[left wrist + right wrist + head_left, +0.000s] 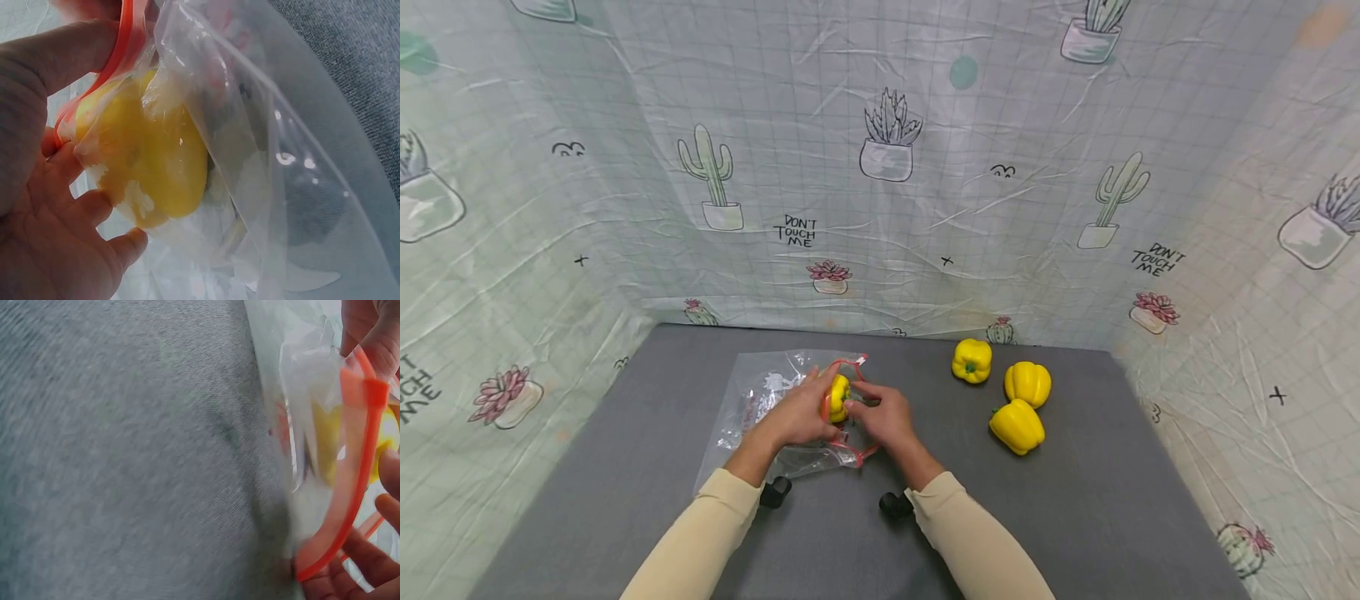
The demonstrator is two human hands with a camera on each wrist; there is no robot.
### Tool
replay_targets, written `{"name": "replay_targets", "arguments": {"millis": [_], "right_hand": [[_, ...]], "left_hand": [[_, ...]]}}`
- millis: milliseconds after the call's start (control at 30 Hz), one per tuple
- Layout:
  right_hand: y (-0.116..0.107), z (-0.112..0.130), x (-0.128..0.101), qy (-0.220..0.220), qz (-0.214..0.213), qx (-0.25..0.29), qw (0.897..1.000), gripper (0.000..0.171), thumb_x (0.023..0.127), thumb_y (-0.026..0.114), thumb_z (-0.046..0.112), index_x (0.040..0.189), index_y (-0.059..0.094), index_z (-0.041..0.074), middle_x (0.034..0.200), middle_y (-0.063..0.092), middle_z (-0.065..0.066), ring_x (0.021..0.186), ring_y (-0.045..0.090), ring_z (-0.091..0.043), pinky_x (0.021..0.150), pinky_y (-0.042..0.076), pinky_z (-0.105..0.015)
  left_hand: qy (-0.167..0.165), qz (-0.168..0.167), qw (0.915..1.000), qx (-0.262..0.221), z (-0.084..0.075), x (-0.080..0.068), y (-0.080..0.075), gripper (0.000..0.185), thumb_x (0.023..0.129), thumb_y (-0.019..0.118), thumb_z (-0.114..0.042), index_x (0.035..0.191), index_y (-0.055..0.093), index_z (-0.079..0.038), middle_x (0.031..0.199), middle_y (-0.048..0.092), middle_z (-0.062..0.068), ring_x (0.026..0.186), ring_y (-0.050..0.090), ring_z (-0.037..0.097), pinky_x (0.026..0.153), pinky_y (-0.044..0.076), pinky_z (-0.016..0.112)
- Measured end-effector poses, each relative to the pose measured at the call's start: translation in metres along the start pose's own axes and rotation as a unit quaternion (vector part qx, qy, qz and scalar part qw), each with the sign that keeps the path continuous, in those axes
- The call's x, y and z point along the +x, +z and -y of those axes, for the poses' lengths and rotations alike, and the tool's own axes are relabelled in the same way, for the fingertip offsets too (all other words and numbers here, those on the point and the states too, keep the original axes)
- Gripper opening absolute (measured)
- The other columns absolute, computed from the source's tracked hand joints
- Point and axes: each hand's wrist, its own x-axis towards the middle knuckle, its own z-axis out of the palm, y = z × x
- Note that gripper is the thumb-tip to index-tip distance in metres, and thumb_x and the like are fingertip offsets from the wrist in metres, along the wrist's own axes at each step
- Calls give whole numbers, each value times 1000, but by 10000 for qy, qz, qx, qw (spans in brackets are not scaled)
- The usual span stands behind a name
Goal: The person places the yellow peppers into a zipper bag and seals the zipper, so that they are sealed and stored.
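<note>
A clear plastic bag [745, 417] with a red band around its mouth lies on the table. Inside the mouth sits a yellow bell pepper [839, 398], its side showing through the film in the left wrist view. My left hand [801, 410] grips the bag, thumb hooked over the red band [120, 47] and fingers curled beneath the film. From the other side my right hand [887, 418] holds the pepper's outer end between thumb and fingers at the opening. In the right wrist view the red band [353, 506] crosses in front of the pepper [384, 434] and fingers.
To the right on the grey table [1097, 500] are three more yellow bell peppers: one at the back [972, 361], another [1027, 384] beside it, and a third [1017, 427] in front. A cloth with cactus prints [887, 133] hangs around the back and sides.
</note>
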Motion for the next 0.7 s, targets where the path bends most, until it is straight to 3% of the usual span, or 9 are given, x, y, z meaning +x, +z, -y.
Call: {"name": "replay_targets", "arguments": {"millis": [133, 333, 700], "right_hand": [[-2, -7, 1, -8, -584, 328, 9978, 31, 90, 81, 18, 121, 80, 14, 112, 80, -12, 103, 75, -28, 85, 63, -41], [-11, -7, 4, -154, -1270, 659, 9896, 25, 88, 83, 12, 112, 82, 6, 105, 82, -11, 98, 76, -28, 82, 63, -40], [-36, -9, 13, 17, -1884, 830, 9786, 25, 88, 83, 12, 113, 81, 6, 109, 81, -11, 102, 76, -30, 87, 63, -46]], "left_hand": [[-96, 10, 9999, 94, -2, 0, 0, 119, 73, 91, -20, 168, 20, -16, 169, 29, 26, 159, 21, 49, 118, 32, 73], [-74, -24, 9999, 139, -4, 1, -1, 118, 74, 90, -19, 168, 19, -12, 168, 35, 22, 161, 16, 46, 122, 22, 74], [-228, 14, 9994, 265, -8, 4, 0, 120, 76, 91, -22, 168, 16, -13, 169, 35, 18, 163, 11, 44, 121, 18, 78]]}}
